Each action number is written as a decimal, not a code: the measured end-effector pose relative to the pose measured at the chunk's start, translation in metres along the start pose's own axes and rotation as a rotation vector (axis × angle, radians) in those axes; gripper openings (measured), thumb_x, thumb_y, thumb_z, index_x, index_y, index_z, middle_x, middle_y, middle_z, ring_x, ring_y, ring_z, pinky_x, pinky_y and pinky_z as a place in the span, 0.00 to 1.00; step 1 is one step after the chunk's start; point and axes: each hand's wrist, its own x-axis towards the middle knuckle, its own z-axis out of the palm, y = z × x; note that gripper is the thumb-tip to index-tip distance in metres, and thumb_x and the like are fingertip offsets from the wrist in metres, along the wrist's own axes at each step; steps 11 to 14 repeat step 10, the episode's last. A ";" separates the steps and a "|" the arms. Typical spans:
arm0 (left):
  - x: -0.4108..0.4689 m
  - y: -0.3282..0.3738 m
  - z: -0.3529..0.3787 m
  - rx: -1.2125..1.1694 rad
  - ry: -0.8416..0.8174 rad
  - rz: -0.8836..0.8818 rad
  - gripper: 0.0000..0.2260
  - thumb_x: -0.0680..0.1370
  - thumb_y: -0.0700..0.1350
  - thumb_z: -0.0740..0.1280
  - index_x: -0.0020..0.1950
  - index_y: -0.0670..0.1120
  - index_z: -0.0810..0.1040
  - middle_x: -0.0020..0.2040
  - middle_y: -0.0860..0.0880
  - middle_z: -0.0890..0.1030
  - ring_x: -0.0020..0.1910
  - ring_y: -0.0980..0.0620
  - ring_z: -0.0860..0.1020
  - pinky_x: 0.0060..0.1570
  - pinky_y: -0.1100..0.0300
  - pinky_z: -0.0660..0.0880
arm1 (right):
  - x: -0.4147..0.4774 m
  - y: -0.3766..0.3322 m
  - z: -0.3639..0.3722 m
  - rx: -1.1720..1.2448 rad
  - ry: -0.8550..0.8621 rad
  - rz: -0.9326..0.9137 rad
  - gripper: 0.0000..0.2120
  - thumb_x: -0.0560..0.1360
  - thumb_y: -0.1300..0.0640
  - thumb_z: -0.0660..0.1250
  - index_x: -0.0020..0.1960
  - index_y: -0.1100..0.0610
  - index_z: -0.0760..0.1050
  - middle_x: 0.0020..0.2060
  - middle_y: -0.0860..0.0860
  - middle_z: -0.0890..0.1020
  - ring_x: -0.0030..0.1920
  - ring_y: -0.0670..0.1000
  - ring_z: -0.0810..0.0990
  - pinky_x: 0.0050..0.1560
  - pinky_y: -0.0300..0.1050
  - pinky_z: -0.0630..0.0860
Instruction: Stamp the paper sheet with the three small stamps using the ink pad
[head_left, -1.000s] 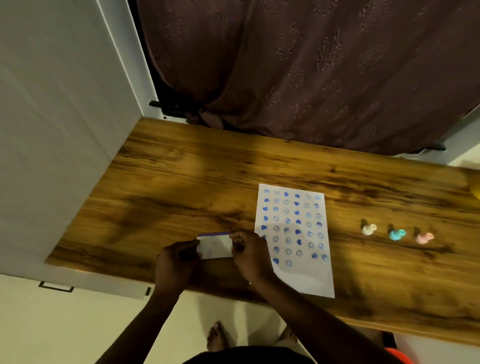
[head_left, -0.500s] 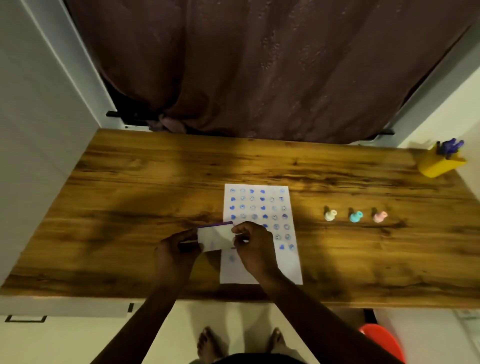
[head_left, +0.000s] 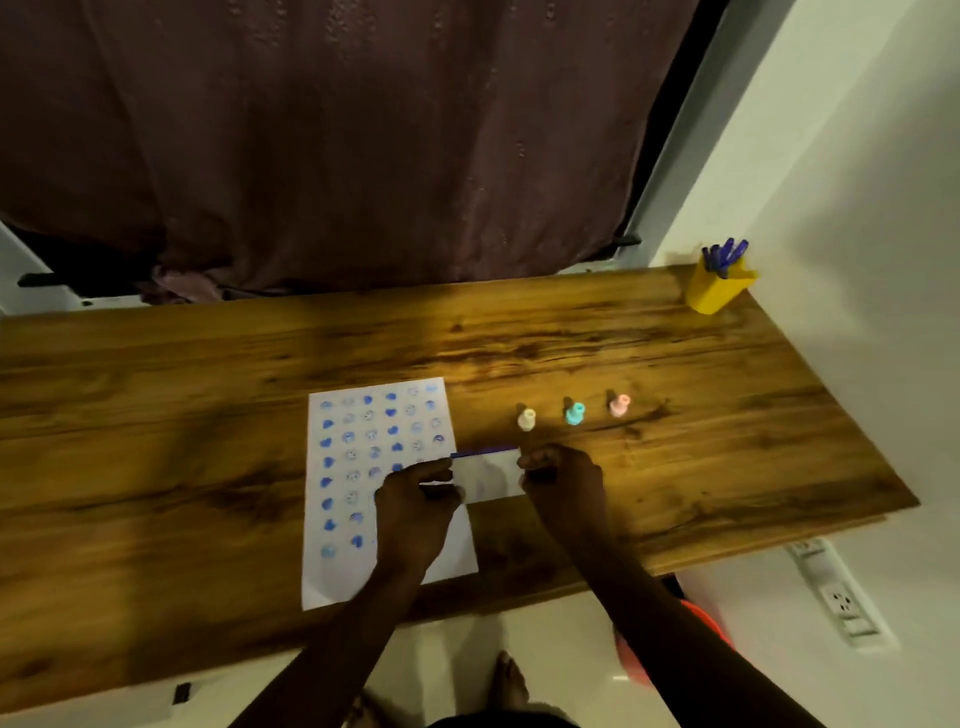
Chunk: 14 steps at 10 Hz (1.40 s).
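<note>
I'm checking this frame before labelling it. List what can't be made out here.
Head view only:
- Ink pad: its ends are covered by the left hand and right hand; whether it is open or closed is unclear.
- Paper sheet: prints are motion-blurred; some designs unreadable, and the left hand hides part of the grid.
- White stamp, teal stamp, pink stamp: too small to read their designs.

Dim, warm light falls from above, brightest on the middle of the worktop (head_left: 519, 338) and the right wall (head_left: 857, 208). The curtain (head_left: 337, 130) is murky. Both forearms are nearly black. The sheet (head_left: 353, 571) looks soft, its marks smeared. Wide-angle bending skews the worktop's edges.
</note>
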 end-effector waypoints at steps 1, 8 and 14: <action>0.001 0.001 0.038 0.045 -0.048 -0.043 0.15 0.71 0.40 0.79 0.45 0.60 0.80 0.45 0.64 0.83 0.45 0.67 0.82 0.57 0.58 0.78 | 0.013 0.024 -0.024 0.005 -0.004 0.051 0.08 0.73 0.66 0.72 0.47 0.55 0.83 0.45 0.46 0.87 0.48 0.45 0.84 0.56 0.44 0.80; 0.005 0.006 0.114 0.232 -0.222 -0.174 0.07 0.76 0.44 0.74 0.51 0.53 0.81 0.50 0.53 0.84 0.54 0.47 0.84 0.53 0.61 0.76 | 0.049 0.086 -0.061 -0.068 -0.131 0.157 0.05 0.74 0.63 0.74 0.48 0.60 0.81 0.46 0.53 0.85 0.49 0.52 0.83 0.55 0.50 0.80; 0.025 0.025 0.083 0.138 -0.019 -0.047 0.07 0.73 0.46 0.76 0.50 0.48 0.86 0.38 0.60 0.81 0.42 0.58 0.81 0.42 0.65 0.75 | 0.050 0.064 -0.062 -0.110 -0.059 -0.027 0.05 0.72 0.62 0.74 0.47 0.57 0.80 0.43 0.48 0.85 0.46 0.48 0.83 0.46 0.40 0.76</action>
